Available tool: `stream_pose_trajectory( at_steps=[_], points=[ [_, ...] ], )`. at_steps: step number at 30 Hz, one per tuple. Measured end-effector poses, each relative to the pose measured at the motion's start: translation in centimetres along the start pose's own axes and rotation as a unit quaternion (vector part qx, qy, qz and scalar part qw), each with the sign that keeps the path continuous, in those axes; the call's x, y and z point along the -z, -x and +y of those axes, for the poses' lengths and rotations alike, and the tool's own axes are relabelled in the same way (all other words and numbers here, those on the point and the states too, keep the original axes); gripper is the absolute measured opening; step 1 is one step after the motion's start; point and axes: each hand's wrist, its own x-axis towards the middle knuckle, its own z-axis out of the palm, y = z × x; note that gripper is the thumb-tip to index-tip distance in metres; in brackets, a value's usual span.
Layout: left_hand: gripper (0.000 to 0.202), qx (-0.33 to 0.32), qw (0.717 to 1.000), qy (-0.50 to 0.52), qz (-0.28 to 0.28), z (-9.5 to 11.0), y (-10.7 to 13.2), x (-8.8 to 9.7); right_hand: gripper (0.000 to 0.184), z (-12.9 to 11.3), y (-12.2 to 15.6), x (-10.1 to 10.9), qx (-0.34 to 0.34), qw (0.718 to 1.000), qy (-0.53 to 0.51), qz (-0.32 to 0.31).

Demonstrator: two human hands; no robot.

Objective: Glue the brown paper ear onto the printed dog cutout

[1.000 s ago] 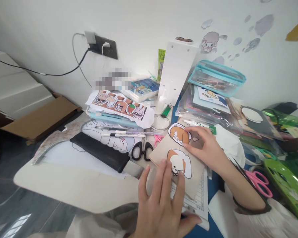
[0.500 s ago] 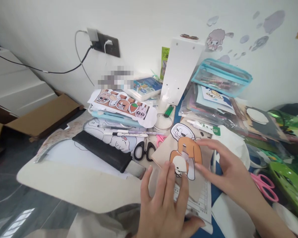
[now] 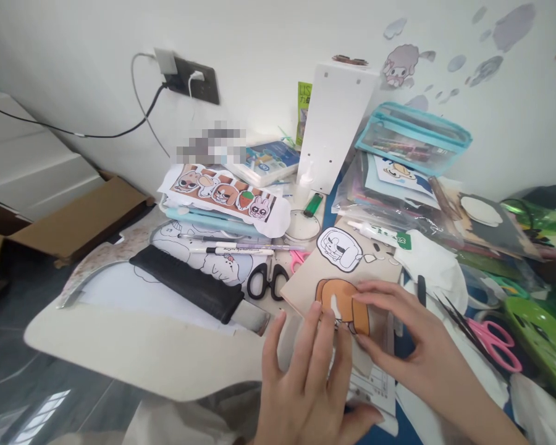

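Note:
An orange paper cutout (image 3: 351, 304) with a dark outline and a white patch lies over a beige card (image 3: 301, 285). My right hand (image 3: 414, 337) holds its right side, index finger at the upper edge and thumb at the lower. My left hand (image 3: 306, 371) is open, its fingers spread and their tips touching the cutout's lower left edge and the card. What lies beneath the cutout is mostly hidden. A black-and-white paper character cutout (image 3: 339, 249) rests at the card's upper part, near small dark and white paper bits (image 3: 375, 254).
Black-handled scissors (image 3: 267, 281), a black-handled tool (image 3: 189, 281) and pens (image 3: 231, 250) lie left of the card. Pink scissors (image 3: 495, 346) and a green case (image 3: 542, 346) are at the right. A white upright box (image 3: 338, 123) and a blue clear pouch (image 3: 412, 139) stand behind.
My right hand has brought the orange cutout down and left, and it now covers the white-faced paper piece below. My left hand has stayed almost in place. The view has shifted slightly.

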Motion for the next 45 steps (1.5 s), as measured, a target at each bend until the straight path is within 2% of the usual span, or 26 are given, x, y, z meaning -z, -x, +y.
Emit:
stream_pose_trajectory(
  at_steps=[28,37,45],
  points=[
    [0.06,-0.024,0.999,0.009,-0.026,-0.28,-0.28,0.29,0.038,0.34,0.74,0.05,0.053,0.998,0.041,-0.001],
    [0.058,-0.021,0.999,0.015,-0.023,-0.2,-0.35,0.25,0.037,0.52,0.32,0.57,0.017,0.999,0.027,-0.005],
    [0.061,-0.021,0.999,0.013,-0.029,-0.15,-0.05,0.21,0.037,0.07,-0.14,-0.09,0.021,1.0,0.022,0.007]
  ],
)
